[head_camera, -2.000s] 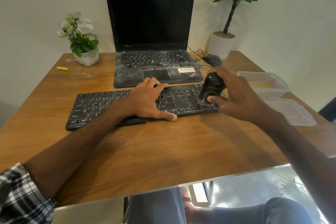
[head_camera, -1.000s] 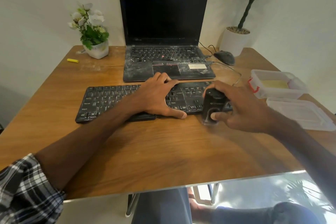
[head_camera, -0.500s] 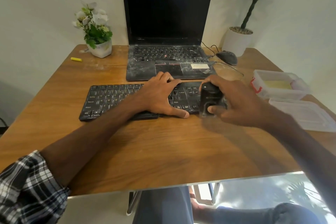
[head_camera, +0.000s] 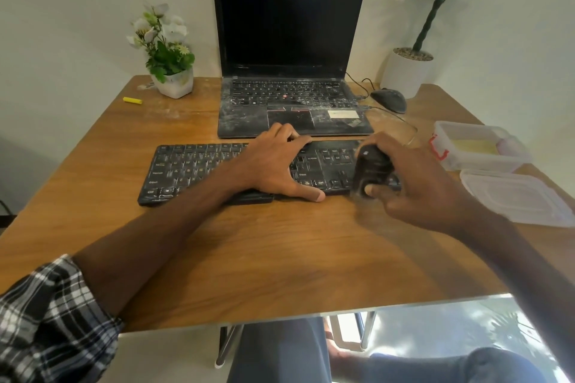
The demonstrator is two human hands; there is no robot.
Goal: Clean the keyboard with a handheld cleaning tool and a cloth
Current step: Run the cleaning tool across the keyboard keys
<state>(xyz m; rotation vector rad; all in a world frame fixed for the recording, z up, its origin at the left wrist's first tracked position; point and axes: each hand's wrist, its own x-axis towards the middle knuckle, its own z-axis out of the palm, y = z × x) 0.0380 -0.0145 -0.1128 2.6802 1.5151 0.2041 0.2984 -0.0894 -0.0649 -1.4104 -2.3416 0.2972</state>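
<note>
Right hand (head_camera: 417,186) shifted slightly, fingers gripping cleaning tool (head_camera: 370,169); left hand (head_camera: 273,165) spread on keyboard (head_camera: 193,168); dusty wooden table (head_camera: 280,252).

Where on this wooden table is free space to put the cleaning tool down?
Free: the wide strip of wooden table between the black keyboard and the near edge, and the left side below the yellow stick. Crowded: the right side, with the clear plastic box and its lid.

Brown wooden table (head_camera: 280,258) in the middle, plain pale wall (head_camera: 77,9) behind it, metal table legs (head_camera: 225,348) underneath, shiny light floor (head_camera: 435,336) below, soft daylight on the table top
</note>
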